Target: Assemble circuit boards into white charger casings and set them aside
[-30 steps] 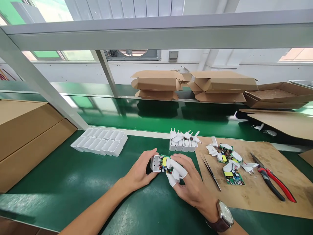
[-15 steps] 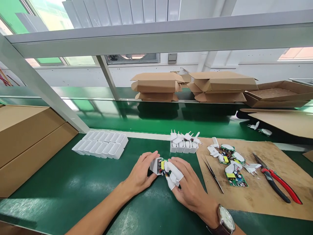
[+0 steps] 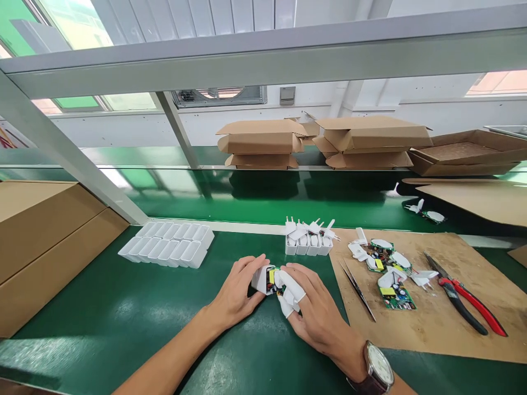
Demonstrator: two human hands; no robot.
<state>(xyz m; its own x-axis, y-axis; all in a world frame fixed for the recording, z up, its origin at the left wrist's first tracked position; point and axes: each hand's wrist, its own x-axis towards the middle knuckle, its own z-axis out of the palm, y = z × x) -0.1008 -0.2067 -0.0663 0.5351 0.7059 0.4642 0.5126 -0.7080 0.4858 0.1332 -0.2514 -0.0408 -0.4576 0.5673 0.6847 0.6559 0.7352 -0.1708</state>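
My left hand [image 3: 239, 291] is closed around a white plastic charger case [image 3: 260, 280]. A circuit board [image 3: 271, 280] with a yellow-wrapped part sits partly inside that case, its components showing at the opening. On the other side, my right hand [image 3: 313, 299] grips the white plug part [image 3: 291, 288] attached to the board. White covers sit on the right thumb and a fingertip. Both hands are close together above the green bench, and the board's far end is hidden within the case.
White empty cases [image 3: 164, 251] stand in rows at left. Filled cases with plugs [image 3: 308, 248] stand behind my hands. On a brown board [image 3: 461, 329] lie tweezers [image 3: 357, 291], circuit assemblies [image 3: 395, 293] and red-black pliers [image 3: 465, 296]. Cardboard boxes [image 3: 370, 140] sit behind; another [image 3: 49, 236] is at left.
The view has shifted slightly. Both hands keep their hold, and the board and plug part appear slightly closer to the case.
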